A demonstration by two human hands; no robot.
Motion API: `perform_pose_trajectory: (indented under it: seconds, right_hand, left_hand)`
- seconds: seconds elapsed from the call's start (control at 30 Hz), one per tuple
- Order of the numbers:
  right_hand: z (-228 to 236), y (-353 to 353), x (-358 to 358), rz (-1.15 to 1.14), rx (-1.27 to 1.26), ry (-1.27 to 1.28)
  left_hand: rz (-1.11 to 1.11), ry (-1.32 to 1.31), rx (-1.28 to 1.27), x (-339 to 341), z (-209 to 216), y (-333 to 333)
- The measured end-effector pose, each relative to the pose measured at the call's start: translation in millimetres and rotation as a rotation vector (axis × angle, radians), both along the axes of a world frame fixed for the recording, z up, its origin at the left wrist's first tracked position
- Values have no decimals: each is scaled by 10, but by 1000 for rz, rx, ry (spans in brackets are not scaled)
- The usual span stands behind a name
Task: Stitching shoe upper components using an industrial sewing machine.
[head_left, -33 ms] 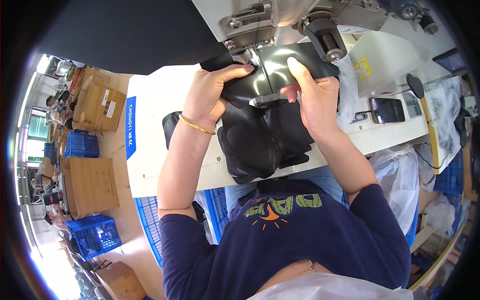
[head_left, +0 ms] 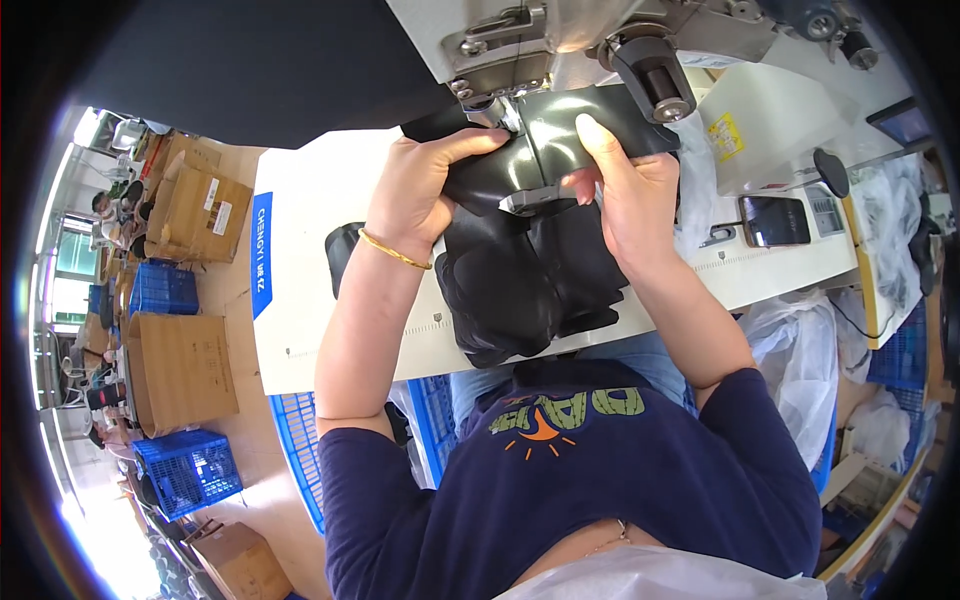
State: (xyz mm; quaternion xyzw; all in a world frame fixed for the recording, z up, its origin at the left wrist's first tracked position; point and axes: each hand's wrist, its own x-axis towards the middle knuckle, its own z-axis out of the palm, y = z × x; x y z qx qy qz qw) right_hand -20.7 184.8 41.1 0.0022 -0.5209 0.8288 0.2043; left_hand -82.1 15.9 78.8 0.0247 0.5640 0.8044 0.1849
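A glossy black leather-like piece with a seam down its middle lies under the presser foot of a sewing machine. My left hand grips its left side, thumb on top close to the foot, the other fingers mostly hidden. On the right side, my right hand pinches the piece, thumb above and fingers curled below. A small silver metal part shows at its near edge; its kind is unclear. Nearer to me, a stack of similar black pieces rests at the table's front edge.
The white sewing table carries another black piece left of my wrist. To the right lie a phone and clear plastic film. A thread bobbin hangs above my right hand. Blue crates and cardboard boxes stand left.
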Motion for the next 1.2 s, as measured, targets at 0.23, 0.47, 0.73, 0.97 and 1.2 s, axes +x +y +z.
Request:
perform_pose_trajectory:
  seconds: [0.23, 0.47, 0.73, 0.97, 1.2]
  right_hand:
    - [15, -2, -3, -21, 8, -22]
    - [-4, 10, 2, 0, 17, 3]
    - [5, 16, -42, -10, 51, -6]
    - [39, 60, -63, 12, 126, -37]
    - [10, 101, -58, 35, 122, -43]
  left_hand:
    - [19, 22, -5, 3, -8, 31]
    - [46, -4, -36, 24, 12, 32]
    - [59, 5, -14, -69, -22, 21]
    - [40, 16, 1, -87, -45, 13]
    - [-23, -139, 228, 60, 14, -70]
